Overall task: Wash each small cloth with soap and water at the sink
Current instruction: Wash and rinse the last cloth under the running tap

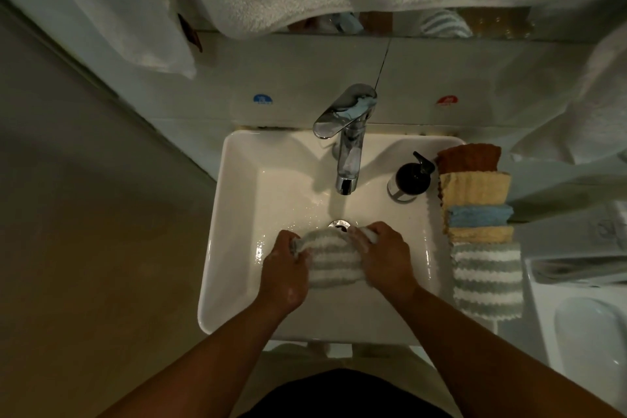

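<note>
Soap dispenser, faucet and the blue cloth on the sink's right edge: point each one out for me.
soap dispenser (412,176): head view, on its dark shoulder below the pump.
faucet (348,159): head view, on the chrome spout's upper face.
blue cloth (480,215): head view, middle of its visible strip in the row.

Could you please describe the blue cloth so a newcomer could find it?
Start at the white sink; a row of folded cloths lies along its right rim. The blue cloth is third from the back, between two yellow cloths, the only blue one.
</note>
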### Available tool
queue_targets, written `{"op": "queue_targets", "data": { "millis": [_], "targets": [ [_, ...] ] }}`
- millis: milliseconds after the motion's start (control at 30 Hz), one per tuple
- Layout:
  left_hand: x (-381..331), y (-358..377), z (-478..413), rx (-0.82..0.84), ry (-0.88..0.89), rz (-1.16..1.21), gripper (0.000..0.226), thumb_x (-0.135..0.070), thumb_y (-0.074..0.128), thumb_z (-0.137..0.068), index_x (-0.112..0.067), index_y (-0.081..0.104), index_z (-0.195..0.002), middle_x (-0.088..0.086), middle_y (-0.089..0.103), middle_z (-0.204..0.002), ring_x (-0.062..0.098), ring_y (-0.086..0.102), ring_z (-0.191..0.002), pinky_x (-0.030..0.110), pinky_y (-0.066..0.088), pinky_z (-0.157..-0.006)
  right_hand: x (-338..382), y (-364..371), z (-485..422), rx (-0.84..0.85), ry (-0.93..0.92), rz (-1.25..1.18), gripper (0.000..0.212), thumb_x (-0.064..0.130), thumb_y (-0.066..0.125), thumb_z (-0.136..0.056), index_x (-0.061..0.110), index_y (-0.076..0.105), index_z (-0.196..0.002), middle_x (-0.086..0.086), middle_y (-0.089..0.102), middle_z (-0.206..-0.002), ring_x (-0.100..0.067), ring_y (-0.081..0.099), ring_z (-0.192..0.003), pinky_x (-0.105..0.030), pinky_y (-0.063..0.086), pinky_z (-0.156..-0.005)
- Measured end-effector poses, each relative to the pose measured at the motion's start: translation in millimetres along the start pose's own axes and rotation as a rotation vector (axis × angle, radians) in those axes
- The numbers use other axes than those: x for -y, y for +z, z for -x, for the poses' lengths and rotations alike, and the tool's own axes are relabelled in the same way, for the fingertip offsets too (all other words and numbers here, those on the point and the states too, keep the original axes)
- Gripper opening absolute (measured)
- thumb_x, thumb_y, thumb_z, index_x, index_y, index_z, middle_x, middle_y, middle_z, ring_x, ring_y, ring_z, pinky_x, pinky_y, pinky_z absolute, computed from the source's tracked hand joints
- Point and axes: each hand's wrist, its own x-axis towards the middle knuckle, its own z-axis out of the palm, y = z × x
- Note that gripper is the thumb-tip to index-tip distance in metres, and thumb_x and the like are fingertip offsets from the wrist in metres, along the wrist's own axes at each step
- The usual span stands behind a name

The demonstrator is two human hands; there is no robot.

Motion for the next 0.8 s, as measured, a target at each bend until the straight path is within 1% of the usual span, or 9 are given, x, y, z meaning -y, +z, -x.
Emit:
{"op": "queue_targets", "data": {
  "millis": [100, 167, 267, 333, 433, 500, 567, 667, 800],
  "targets": [
    [-12.1, 11.6, 5.9, 0.032, -0.081, 0.180, 0.015, -0.037, 0.056, -0.101, -0.022, 0.055, -0.104, -0.002, 0.066, -0.095, 0.022, 0.066, -0.087, 0.045, 0.058, -0.078, 17.6, 14.6, 24.1, 0.047, -0.106, -0.055, 0.009, 0.032, 0.059, -0.101, 0.026, 0.059, -0.095, 0.015, 0.059, -0.082, -0.003, 0.060, -0.075, -0.013, 0.039, -0.061],
    [-24.0, 17.0, 9.9, 0.070, -0.185, 0.410, 0.025, -0.051, 0.051, -0.101, -0.026, 0.057, -0.105, 0.002, 0.070, -0.100, 0.022, 0.070, -0.091, 0.048, 0.059, -0.082, 24.9, 24.1, 39.5, 0.105, -0.223, -0.116, 0.015, 0.028, 0.050, -0.104, 0.023, 0.064, -0.102, 0.011, 0.063, -0.090, -0.001, 0.061, -0.080, -0.015, 0.048, -0.072],
    [-29.9, 18.5, 6.6, 0.037, -0.296, 0.600, 0.017, -0.038, 0.056, -0.101, -0.022, 0.058, -0.106, 0.009, 0.072, -0.102, 0.025, 0.072, -0.091, 0.051, 0.061, -0.080, 17.0, 31.1, 52.0, 0.239, -0.393, -0.122, 0.034, 0.029, 0.040, -0.094, 0.021, 0.070, -0.108, 0.006, 0.064, -0.102, -0.007, 0.059, -0.095, -0.026, 0.048, -0.083],
    [-26.8, 15.8, 1.1, -0.031, -0.305, 0.627, 0.007, -0.025, 0.054, -0.103, -0.023, 0.059, -0.105, 0.015, 0.070, -0.106, 0.033, 0.071, -0.093, 0.058, 0.060, -0.079, 7.2, 27.3, 52.2, 0.264, -0.432, -0.111, 0.033, 0.026, 0.047, -0.090, 0.026, 0.071, -0.113, 0.010, 0.064, -0.113, -0.007, 0.059, -0.104, -0.029, 0.051, -0.088],
    [-27.0, 10.0, 1.2, 0.020, -0.286, 0.768, 0.017, -0.017, 0.050, -0.105, -0.018, 0.061, -0.118, 0.015, 0.071, -0.109, 0.035, 0.073, -0.093, 0.050, 0.061, -0.070, 7.6, 13.9, 49.1, 0.171, -0.215, -0.308, 0.032, 0.028, 0.067, -0.094, 0.044, 0.056, -0.120, 0.019, 0.057, -0.120, -0.002, 0.060, -0.109, -0.026, 0.056, -0.084],
    [-30.8, 8.3, 4.3, 0.070, -0.289, 0.865, 0.024, -0.015, 0.051, -0.103, -0.023, 0.064, -0.123, 0.008, 0.074, -0.110, 0.030, 0.074, -0.095, 0.045, 0.061, -0.074, 18.6, 9.6, 46.1, 0.345, 0.078, -0.632, 0.038, 0.035, 0.068, -0.095, 0.046, 0.052, -0.127, 0.016, 0.062, -0.120, -0.007, 0.067, -0.105, -0.030, 0.060, -0.078],
    [-30.9, 9.2, 4.2, 0.060, -0.262, 0.837, 0.029, -0.017, 0.053, -0.102, -0.033, 0.067, -0.122, 0.002, 0.074, -0.111, 0.026, 0.074, -0.098, 0.047, 0.061, -0.081, 21.8, 11.7, 44.4, 0.378, 0.115, -0.680, 0.030, 0.033, 0.066, -0.096, 0.039, 0.058, -0.124, 0.008, 0.071, -0.111, -0.016, 0.073, -0.094, -0.035, 0.061, -0.070],
    [-27.8, 7.8, 0.7, 0.044, -0.165, 0.637, 0.038, -0.016, 0.049, -0.103, -0.043, 0.060, -0.128, 0.001, 0.069, -0.115, 0.020, 0.071, -0.101, 0.039, 0.062, -0.078, 16.8, 19.8, 42.8, 0.185, -0.066, -0.393, 0.012, 0.023, 0.062, -0.100, 0.030, 0.067, -0.108, 0.004, 0.075, -0.094, -0.014, 0.072, -0.081, -0.027, 0.059, -0.067],
    [-28.2, 5.4, 0.0, 0.051, 0.010, 0.379, 0.014, -0.031, 0.049, -0.105, -0.034, 0.060, -0.113, -0.009, 0.067, -0.104, 0.014, 0.067, -0.096, 0.031, 0.057, -0.082, 15.3, 17.4, 38.1, 0.259, -0.164, -0.339, 0.010, 0.020, 0.059, -0.101, 0.018, 0.066, -0.108, 0.003, 0.073, -0.096, -0.005, 0.070, -0.086, -0.019, 0.054, -0.074]
  ]
}}
